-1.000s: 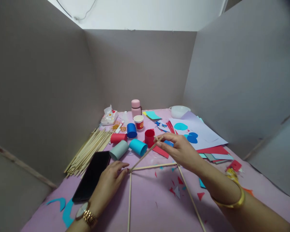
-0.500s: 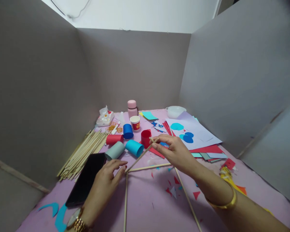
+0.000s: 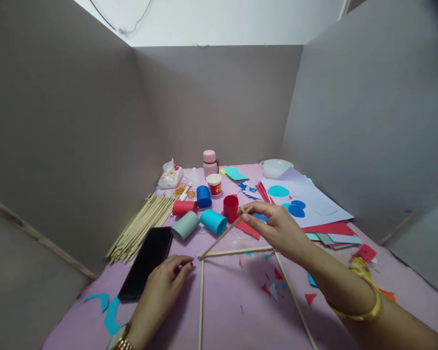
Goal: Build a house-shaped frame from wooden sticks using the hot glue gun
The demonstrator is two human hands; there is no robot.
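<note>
A thin wooden frame (image 3: pixel 236 251) is to the right of the black phone (image 3: pixel 146 265). A slanted stick (image 3: pixel 222 236) goes up from the frame corner nearest the phone. The right hand (image 3: pixel 277 228), well to the right of the phone, pinches the top of this stick, where another stick end (image 3: pixel 241 209) crosses it. The left hand (image 3: pixel 164 282) is just beside the phone. Its fingers are bent and loose, with nothing seen in them, and they are near that corner but not touching it. The corner could twist or come apart if the right hand pulls hard, since no hand holds it still. The crossing could slip if the pinch is too weak. The red tube (image 3: pixel 231 209), farther back and right of the phone, looks close to the stick, so a swing could knock it over.
</note>
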